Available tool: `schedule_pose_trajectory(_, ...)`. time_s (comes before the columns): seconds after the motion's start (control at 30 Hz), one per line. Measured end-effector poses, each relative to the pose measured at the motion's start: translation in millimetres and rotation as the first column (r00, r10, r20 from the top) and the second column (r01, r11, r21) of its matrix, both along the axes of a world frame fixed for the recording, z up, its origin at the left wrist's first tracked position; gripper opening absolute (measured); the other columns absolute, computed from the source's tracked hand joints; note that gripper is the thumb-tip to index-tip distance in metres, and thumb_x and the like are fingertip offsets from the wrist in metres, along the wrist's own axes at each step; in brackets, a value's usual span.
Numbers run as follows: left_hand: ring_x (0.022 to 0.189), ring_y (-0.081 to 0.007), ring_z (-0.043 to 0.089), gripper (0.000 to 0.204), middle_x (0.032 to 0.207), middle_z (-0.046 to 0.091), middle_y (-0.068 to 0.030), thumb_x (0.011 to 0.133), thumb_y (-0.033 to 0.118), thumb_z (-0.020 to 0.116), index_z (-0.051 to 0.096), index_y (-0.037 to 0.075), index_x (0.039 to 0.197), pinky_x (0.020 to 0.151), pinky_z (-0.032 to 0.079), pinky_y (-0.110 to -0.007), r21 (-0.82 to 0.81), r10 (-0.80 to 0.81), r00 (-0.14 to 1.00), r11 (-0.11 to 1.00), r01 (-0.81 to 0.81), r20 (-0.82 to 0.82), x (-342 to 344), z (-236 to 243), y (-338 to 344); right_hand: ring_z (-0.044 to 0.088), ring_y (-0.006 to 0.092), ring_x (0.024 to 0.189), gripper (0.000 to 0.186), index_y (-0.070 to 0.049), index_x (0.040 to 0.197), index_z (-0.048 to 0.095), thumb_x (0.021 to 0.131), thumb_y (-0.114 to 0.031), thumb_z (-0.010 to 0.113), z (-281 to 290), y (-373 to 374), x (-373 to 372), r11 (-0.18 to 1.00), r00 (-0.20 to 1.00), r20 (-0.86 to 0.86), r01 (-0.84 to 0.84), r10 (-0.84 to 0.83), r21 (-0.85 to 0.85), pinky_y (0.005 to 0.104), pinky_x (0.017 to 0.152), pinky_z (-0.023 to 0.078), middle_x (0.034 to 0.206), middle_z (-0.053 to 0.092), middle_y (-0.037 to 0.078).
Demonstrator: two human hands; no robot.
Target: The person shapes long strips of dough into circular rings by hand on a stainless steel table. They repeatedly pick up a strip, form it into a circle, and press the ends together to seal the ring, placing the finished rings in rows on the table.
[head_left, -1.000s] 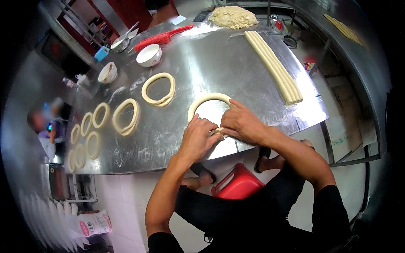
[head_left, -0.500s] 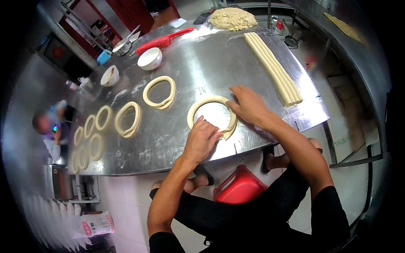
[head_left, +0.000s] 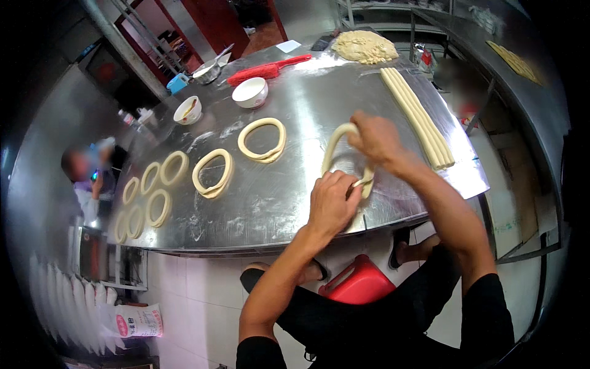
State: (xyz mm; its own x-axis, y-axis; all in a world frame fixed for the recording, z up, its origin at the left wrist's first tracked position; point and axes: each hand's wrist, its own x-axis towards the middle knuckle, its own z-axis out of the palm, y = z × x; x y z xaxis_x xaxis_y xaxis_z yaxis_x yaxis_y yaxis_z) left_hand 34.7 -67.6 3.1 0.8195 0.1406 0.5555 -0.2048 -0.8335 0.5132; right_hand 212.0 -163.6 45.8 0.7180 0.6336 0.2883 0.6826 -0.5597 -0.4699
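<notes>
Stainless steel tabletop (head_left: 289,203) spreads across the middle of the frame in front of us. White sacks (head_left: 140,320) stand together at the lower left, and at the lower centre, below the table's near edge, we see a red stool (head_left: 359,281). Toward the upper right, pale dough ropes (head_left: 418,117) lie side by side, with a rough mound of dough (head_left: 365,47) near the top edge.

Just right of centre we have a dough loop (head_left: 330,149) between our hands, out of round. Our right hand (head_left: 378,138), somewhat blurred, closes its fingers around the loop's upper right part. Our left hand (head_left: 335,200), half closed, covers the loop's lower left; its fingertips are partly hidden, so whether it grips or only presses we cannot tell.

At the upper centre lies a red brush (head_left: 264,71). Across the left half we count eight dough rings (head_left: 270,157), and above them two bowls (head_left: 250,92).
</notes>
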Motion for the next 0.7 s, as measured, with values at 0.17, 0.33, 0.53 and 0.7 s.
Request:
schedule_pose_trajectory(0.17,0.080,-0.0332,0.075,0.016,0.093,0.076,-0.0190,0.094,0.013,0.073,0.074,0.000,0.103,0.073,0.057,-0.043,-0.346,0.173,0.985,0.923,-0.169,-0.019,-3.4,15.8,-17.4,0.075,0.0424,0.102,0.041,0.000,0.121,0.074,0.094,-0.030,0.070,61.0,23.4,-3.0,0.993,0.998,-0.014,-0.061,0.062,0.105,0.0508,0.092,0.058,0.110,0.077,0.026)
schedule_pose_trajectory(0.33,0.083,-0.0398,0.074,0.029,0.091,0.076,-0.0199,0.090,0.027,0.081,0.073,0.000,0.095,0.072,0.056,-0.051,0.125,0.419,0.757,0.901,-0.416,-0.501,-37.6,-0.3,10.4,0.074,0.0419,0.109,0.046,0.004,0.126,0.072,0.096,-0.030,0.070,38.2,12.8,-30.4,0.918,0.890,-0.227,-0.373,0.396,0.137,0.0474,0.097,0.057,0.118,0.075,0.029)
schedule_pose_trajectory(0.53,0.111,-0.0338,0.069,0.046,0.120,0.071,-0.0107,0.083,0.027,0.089,0.071,0.007,0.120,0.113,0.046,-0.054,0.238,0.112,0.993,0.966,-0.099,-0.043,-40.9,-25.5,44.3,0.068,0.0348,0.114,0.032,-0.002,0.116,0.072,0.096,-0.027,0.074,-27.3,-39.2,-57.4,0.835,0.849,-0.138,-0.527,0.510,-0.160,0.0495,0.110,0.047,0.118,0.072,0.015)
schedule_pose_trajectory(0.7,0.108,-0.0315,0.071,0.018,0.108,0.076,-0.0110,0.092,0.017,0.081,0.078,0.006,0.105,0.123,0.037,-0.058,0.098,-0.018,0.983,0.995,0.037,-0.184,-24.1,-21.5,54.4,0.066,0.0335,0.115,0.019,-0.005,0.108,0.072,0.098,-0.021,0.069,-57.7,-43.4,-61.2,0.882,0.880,-0.056,-0.471,0.471,0.005,0.0538,0.119,0.039,0.113,0.071,0.012)
